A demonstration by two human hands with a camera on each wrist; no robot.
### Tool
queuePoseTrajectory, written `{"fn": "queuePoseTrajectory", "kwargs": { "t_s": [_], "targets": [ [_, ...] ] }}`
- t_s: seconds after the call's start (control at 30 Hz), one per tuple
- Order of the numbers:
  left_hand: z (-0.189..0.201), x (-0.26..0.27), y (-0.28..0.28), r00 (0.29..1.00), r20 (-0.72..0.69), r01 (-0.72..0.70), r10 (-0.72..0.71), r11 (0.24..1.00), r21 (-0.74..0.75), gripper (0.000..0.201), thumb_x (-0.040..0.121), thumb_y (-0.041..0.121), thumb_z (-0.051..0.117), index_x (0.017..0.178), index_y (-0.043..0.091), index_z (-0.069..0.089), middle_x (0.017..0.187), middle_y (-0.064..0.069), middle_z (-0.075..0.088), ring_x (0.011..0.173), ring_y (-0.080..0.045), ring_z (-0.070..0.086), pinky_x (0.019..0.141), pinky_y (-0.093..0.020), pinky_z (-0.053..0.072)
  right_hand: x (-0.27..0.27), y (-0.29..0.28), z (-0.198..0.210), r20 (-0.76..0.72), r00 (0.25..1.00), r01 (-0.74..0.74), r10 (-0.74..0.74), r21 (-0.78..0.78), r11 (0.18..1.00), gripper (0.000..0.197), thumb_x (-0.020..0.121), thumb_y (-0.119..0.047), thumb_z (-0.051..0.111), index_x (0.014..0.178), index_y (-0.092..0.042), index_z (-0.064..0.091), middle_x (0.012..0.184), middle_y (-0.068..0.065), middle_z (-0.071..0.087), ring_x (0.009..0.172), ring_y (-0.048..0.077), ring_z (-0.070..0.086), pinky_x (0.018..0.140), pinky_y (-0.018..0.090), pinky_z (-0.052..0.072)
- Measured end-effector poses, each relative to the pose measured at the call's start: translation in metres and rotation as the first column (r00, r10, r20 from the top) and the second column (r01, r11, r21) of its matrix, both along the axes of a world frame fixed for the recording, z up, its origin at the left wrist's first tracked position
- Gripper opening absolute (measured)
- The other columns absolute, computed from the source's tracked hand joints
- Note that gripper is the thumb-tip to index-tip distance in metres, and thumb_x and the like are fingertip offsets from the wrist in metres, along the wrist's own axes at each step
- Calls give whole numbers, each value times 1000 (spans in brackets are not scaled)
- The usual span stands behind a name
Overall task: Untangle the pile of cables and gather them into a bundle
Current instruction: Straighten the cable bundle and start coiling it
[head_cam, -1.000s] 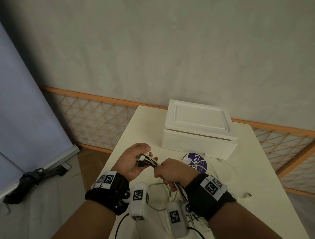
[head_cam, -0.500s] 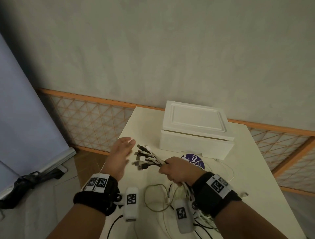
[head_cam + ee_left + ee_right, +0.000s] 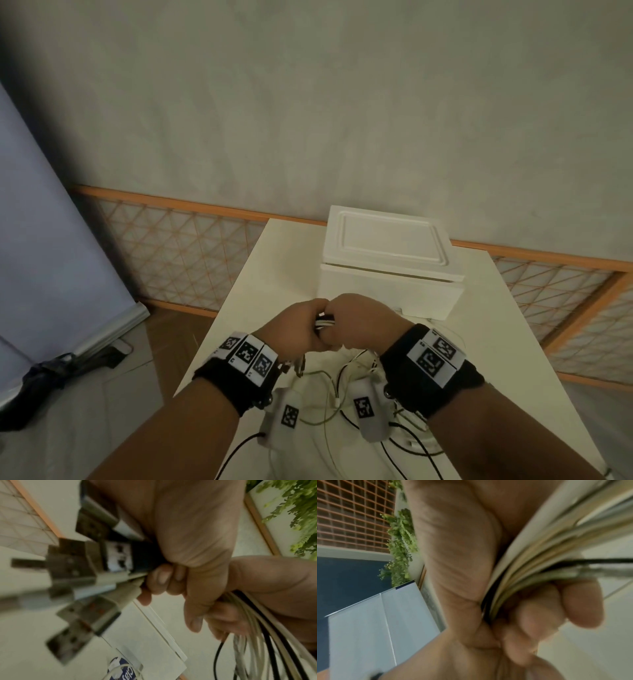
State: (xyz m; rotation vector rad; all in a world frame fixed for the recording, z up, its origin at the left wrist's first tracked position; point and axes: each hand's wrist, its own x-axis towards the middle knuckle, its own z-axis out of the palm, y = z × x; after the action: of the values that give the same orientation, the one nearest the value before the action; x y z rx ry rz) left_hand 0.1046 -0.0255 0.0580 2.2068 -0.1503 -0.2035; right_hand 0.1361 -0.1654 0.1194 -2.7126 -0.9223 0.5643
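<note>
Both hands meet above the white table (image 3: 274,274), just in front of the foam box. My left hand (image 3: 295,329) grips the plug end of the cable bundle (image 3: 323,324). My right hand (image 3: 363,322) grips the same bundle right beside it, knuckles touching. In the left wrist view several USB plugs (image 3: 77,574) fan out past my curled left fingers (image 3: 160,578). White and black cords (image 3: 539,561) run through my closed right fist in the right wrist view. The cords' loose tails (image 3: 329,394) hang and lie on the table under my wrists.
A closed white foam box (image 3: 388,260) stands at the back of the table, close behind the hands. A round purple label (image 3: 121,669) lies by the box. The table's left edge drops to the floor, where a wooden lattice runs along the wall.
Half a second ago my left hand was open beside the fanned plugs. It has since closed round the plug ends next to my right hand, and both hands have moved toward the box.
</note>
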Motion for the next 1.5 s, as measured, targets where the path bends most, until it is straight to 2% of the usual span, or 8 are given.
{"fn": "queuePoseTrajectory", "kwargs": {
  "t_s": [0.2, 0.33, 0.43, 0.53, 0.7, 0.87, 1.3, 1.5],
  "targets": [
    [6, 3, -5, 943, -233, -310, 238, 883, -353, 23, 87, -1, 50, 68, 11, 54, 57, -9, 42, 44, -14, 36, 46, -25, 37, -15, -11, -11, 587, 805, -242, -89, 461, 854, 19, 72, -17, 68, 91, -16, 66, 92, -2, 64, 84, 13, 57, 78, 19, 42],
    [14, 5, -3, 916, -221, -400, 334, 784, -474, 17, 91, 12, 61, 75, 12, 55, 51, -2, 40, 45, -16, 34, 49, -28, 37, -34, -18, -40, -292, 940, 288, -175, 411, 865, 13, 82, -15, 56, 77, -6, 63, 79, 6, 65, 62, 12, 60, 58, 25, 48],
    [21, 7, -13, 937, -59, -332, 343, 830, -448, 6, 90, 19, 64, 90, 13, 64, 47, 6, 47, 44, -16, 43, 53, -29, 41, -29, -20, -81, -914, 378, 860, -147, 288, 420, 27, 95, -26, 48, 96, -3, 62, 93, 13, 63, 74, 21, 61, 67, 32, 48],
    [25, 4, -29, 949, 143, -219, 280, 916, -335, 7, 88, 21, 67, 95, 20, 67, 56, 14, 59, 47, 0, 52, 53, -18, 41, -22, -13, -88, -983, 149, 969, 103, 166, 183, 55, 99, -52, 31, 115, -10, 62, 114, 10, 66, 101, 28, 62, 93, 48, 46],
    [19, -1, -41, 933, 272, -147, 235, 940, -307, 15, 85, 12, 69, 89, 26, 66, 65, 22, 61, 56, 7, 54, 58, -11, 39, -36, 10, -74, -950, 136, 985, 281, 161, 66, 46, 99, -24, 38, 81, -11, 79, 94, 13, 71, 97, 29, 64, 97, 53, 46],
    [16, -3, -41, 930, 312, -89, 193, 944, -318, 17, 80, 16, 72, 83, 31, 64, 70, 21, 63, 65, 3, 57, 65, -17, 45, -36, 15, -75, -931, 61, 996, 361, 34, -82, 38, 97, -20, 34, 96, -16, 71, 88, 6, 74, 95, 20, 62, 87, 38, 46],
    [14, -1, -40, 915, 384, -76, 120, 989, -128, 5, 79, 16, 58, 80, 20, 60, 67, 16, 56, 66, 4, 56, 60, -11, 39, -36, 25, -57, -903, 170, 972, 395, 88, -218, 29, 101, -16, 29, 95, -11, 57, 87, 8, 57, 87, 15, 55, 74, 28, 41],
    [13, 3, -27, 953, 156, -230, 261, 955, -189, 11, 94, 17, 55, 85, 13, 61, 57, 7, 55, 52, -6, 53, 57, -23, 45, -35, 6, -69, -925, 371, 881, -83, 323, 347, 20, 101, -14, 40, 99, -5, 58, 90, 13, 64, 73, 21, 61, 66, 32, 53]
  ]
}}
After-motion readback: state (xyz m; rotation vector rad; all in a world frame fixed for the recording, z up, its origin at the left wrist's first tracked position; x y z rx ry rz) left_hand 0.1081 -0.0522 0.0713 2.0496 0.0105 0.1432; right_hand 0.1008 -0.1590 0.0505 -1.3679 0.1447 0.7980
